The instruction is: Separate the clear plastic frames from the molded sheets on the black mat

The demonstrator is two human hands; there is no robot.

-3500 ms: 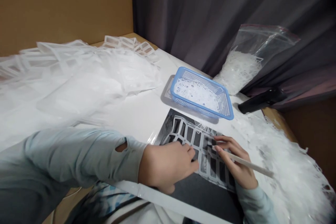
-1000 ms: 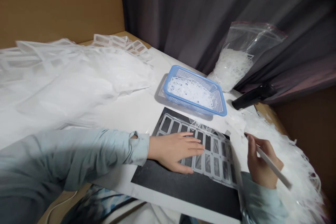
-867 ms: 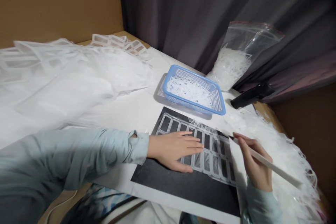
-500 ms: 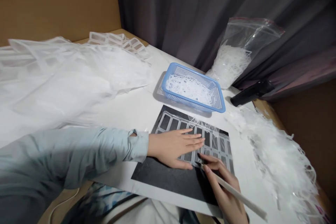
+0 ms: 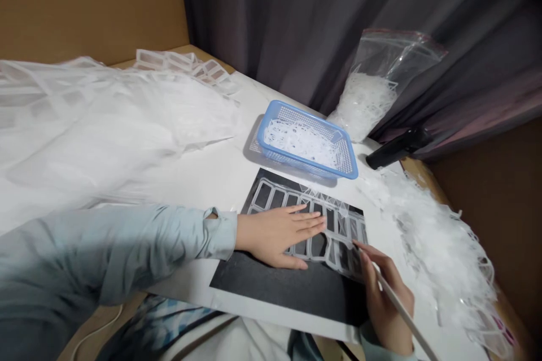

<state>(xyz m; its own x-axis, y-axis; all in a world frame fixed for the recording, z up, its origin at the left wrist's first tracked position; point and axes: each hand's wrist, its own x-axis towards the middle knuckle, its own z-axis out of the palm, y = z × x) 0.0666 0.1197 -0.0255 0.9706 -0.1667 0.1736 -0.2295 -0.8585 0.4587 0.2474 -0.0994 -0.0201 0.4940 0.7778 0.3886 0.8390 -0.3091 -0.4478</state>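
Roughly, largest first: white tabletop (image 5: 203, 177); pale sheet pile (image 5: 122, 124) across its left. Translucent scrap heap (image 5: 440, 248) at right. Black mat (image 5: 275, 287) at the near edge, bearing a windowed sheet (image 5: 339, 237) in two rows, its lower edge bowed between the hands. Blue basket (image 5: 309, 161) just beyond, white offcuts inside.

Left hand (image 5: 279, 234): flat on the windowed sheet, palm down, fingers spread wide, thumb toward the wearer; nothing gripped. Right hand (image 5: 387, 287): narrow pinch, pen-like, around a slim tool (image 5: 400, 309), fingertips at the sheet's right part, handle slanting back toward the wearer; tip hidden. Magenta mark (image 5: 503, 327) at the heap's near end, too small to read.
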